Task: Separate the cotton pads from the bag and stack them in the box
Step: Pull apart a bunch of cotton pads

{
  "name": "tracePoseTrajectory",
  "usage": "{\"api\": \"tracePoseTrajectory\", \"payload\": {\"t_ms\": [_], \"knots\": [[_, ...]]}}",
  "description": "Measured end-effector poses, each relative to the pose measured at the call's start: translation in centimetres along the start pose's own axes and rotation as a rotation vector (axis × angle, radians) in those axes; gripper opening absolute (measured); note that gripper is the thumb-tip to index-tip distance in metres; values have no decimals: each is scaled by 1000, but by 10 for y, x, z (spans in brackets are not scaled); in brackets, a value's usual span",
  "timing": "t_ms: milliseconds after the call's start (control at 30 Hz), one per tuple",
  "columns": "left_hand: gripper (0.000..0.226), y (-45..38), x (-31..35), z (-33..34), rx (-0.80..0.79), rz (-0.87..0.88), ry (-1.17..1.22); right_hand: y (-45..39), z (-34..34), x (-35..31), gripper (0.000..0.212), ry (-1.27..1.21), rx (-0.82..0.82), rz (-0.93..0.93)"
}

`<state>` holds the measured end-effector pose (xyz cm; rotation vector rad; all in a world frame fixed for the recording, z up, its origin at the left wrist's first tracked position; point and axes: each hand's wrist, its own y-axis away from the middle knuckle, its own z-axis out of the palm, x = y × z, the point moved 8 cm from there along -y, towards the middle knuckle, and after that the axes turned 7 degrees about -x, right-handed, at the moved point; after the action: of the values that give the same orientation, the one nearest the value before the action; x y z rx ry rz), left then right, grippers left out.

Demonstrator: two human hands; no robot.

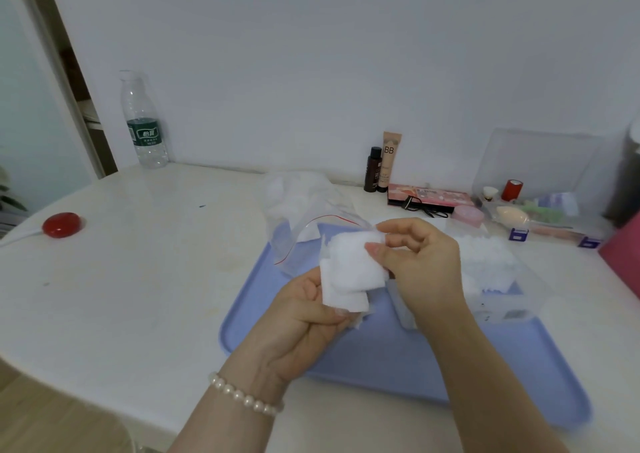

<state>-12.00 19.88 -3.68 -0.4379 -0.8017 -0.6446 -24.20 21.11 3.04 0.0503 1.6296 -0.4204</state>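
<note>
Soft white cotton pads point(353, 272) pinched between left hand point(304, 317) and right hand point(419, 262)

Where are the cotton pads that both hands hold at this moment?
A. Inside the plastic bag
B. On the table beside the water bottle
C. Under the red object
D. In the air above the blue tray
D: the left hand and right hand hold the cotton pads up over the blue tray, apart from the plastic bag behind them.
</note>
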Motion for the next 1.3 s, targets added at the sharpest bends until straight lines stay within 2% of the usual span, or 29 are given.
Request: {"api": "tracePoseTrajectory", "payload": {"t_ms": [67, 167, 267, 467, 633, 700, 800, 967, 1067, 1133, 1233, 1300], "knots": [[52, -1, 1, -2, 16, 21, 59, -1, -7, -1, 25, -157, 26, -2], [61, -3, 7, 6, -30, 79, 129, -1, -1, -1, 24, -308, -73, 26], [61, -3, 7, 4, -32, 81, 148, 3, 12, 1, 25, -157, -145, 36], [65, 0, 8, 7, -87, 101, 102, 6, 19, 1, 27, 36, -122, 7], [61, 1, 17, 25, -233, 119, 298, 7, 22, 1, 33, 144, -108, -40], [51, 1, 13, 23, -144, 98, 236, 9, 26, -1, 33, 202, -118, -77], [41, 3, 14, 3, 130, 121, 25, 10, 24, -7, 31, 280, -74, -158], [32, 20, 53, -32, 301, 228, -48, 7, -11, -20, 23, 325, 209, -304], [25, 27, 57, -43, 332, 194, -116, 8, -10, -22, 21, 415, 237, -360], [24, 29, 51, -44, 344, 174, -118, 10, 5, -20, 21, 526, 157, -389], [24, 29, 49, -44, 349, 185, -117, 8, 40, -1, 20, 743, -215, -297], [23, 29, 50, -44, 336, 188, -96, 8, 51, 22, 21, 993, -383, -216]]}}
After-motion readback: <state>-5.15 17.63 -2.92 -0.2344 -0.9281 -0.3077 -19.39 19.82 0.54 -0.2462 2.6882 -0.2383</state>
